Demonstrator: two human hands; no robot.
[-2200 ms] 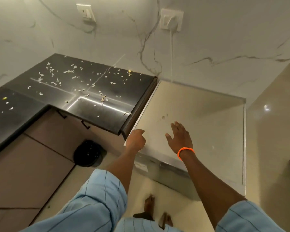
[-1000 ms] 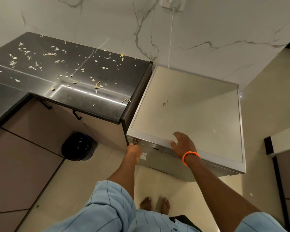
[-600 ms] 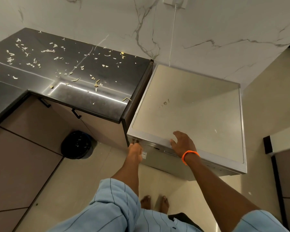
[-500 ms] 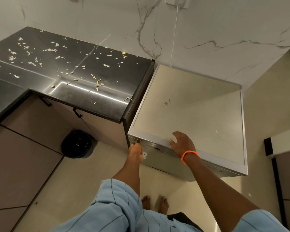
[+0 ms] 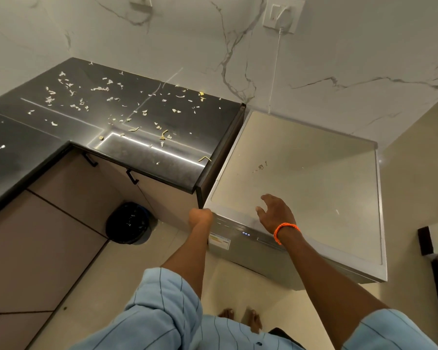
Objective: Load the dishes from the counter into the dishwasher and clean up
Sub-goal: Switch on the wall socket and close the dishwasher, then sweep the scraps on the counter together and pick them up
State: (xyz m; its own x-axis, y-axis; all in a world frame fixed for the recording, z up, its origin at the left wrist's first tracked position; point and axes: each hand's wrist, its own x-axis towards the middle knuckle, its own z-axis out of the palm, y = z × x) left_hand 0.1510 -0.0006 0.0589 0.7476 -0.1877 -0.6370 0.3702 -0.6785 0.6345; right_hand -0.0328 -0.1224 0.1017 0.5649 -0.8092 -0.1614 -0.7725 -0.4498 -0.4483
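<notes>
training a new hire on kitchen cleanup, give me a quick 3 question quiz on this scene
1. True or false: the dishwasher door is open.
2. What litters the counter?
A. plates
B. small pale scraps
C. cutlery
3. Fill in: the right hand wears an orange ____ at the wrist.

Key:
1. False. The door is closed; the left hand is at the front left corner, fingers curled, and small blue lights glow on the front panel.
2. B. No dishes show on the counter.
3. Band. That hand hovers with fingers spread above the dishwasher's front edge.
</notes>
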